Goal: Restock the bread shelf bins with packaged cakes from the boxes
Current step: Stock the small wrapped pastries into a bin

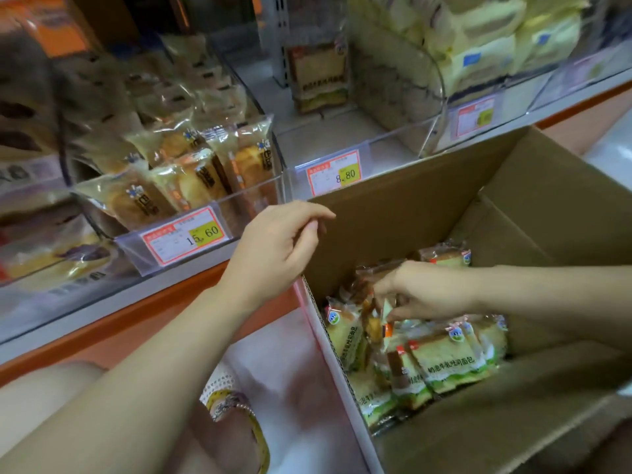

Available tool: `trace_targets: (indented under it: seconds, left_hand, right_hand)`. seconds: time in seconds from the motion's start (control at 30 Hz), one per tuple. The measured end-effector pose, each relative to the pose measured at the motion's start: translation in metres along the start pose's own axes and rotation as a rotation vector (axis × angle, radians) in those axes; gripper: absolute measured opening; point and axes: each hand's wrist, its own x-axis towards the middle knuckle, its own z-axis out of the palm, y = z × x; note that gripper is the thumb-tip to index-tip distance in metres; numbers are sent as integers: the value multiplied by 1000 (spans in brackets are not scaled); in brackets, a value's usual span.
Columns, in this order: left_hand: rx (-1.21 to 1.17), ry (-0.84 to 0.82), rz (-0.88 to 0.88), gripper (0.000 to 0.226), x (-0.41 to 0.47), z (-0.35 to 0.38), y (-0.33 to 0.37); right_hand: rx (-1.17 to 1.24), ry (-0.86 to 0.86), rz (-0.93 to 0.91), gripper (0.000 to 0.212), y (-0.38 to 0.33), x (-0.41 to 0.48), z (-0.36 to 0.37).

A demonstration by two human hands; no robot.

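- Where the fingertips (pixel 393 314) of the right hand (pixel 427 292) close together, they pinch the top edge of a clear-wrapped packaged cake (pixel 371 325), low inside the cardboard box (pixel 393 213)
- Around that packet, green-and-white packets (pixel 448 357) lie stacked on the box floor, crowded toward its left wall
- Over the box's left corner hovers the left hand (pixel 277 248), fingers loosely curled and holding nothing
- Just behind the box stands the middle bin (pixel 376 148), with one upright packet (pixel 319 75) at its back and an 8.80 label (pixel 333 172) on its front
- To its left, the left bin (pixel 253 200) is packed with golden-brown packets (pixel 191 179) above a 15.60 label (pixel 186 234); to the right, the right bin (pixel 434 107) is heaped with pale yellow packets (pixel 485 49)
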Motion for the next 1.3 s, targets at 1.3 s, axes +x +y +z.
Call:
trace_targets:
  seconds: [1.3]
  left_hand:
    - [-520, 177, -465, 46, -49, -119, 29]
  right_hand:
    - [1292, 855, -180, 41, -208, -22, -102]
